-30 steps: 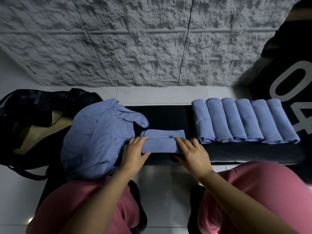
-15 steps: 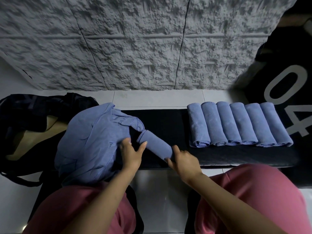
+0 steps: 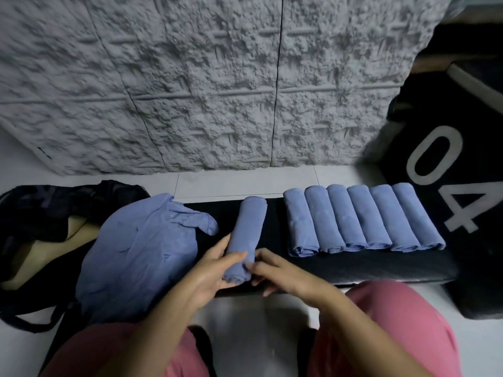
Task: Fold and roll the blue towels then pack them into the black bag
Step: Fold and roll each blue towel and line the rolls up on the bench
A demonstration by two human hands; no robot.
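Black bag [image 3: 40, 213] lying open at far left, heap of loose blue towels [image 3: 136, 257] beside it, left hand [image 3: 215, 270] curled round the near end of a rolled towel [image 3: 247, 229] on the dark bench [image 3: 353, 268], right hand [image 3: 280, 273] pinching that same end, six rolled towels [image 3: 362, 219] rowed further right.

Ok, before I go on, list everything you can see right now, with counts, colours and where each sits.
rolled towels: six, blue, side by side, bench right
held roll: one, blue, bench centre
loose towels: one heap, blue, bench left
black bag: one, open, floor far left
bench: one, black, across the middle
box: one, black, white 04, far right
wall: grey, rough, behind
floor: white tiles
legs: two, pink trousers, bottom
left hand: grips the held roll
right hand: pinches its near end
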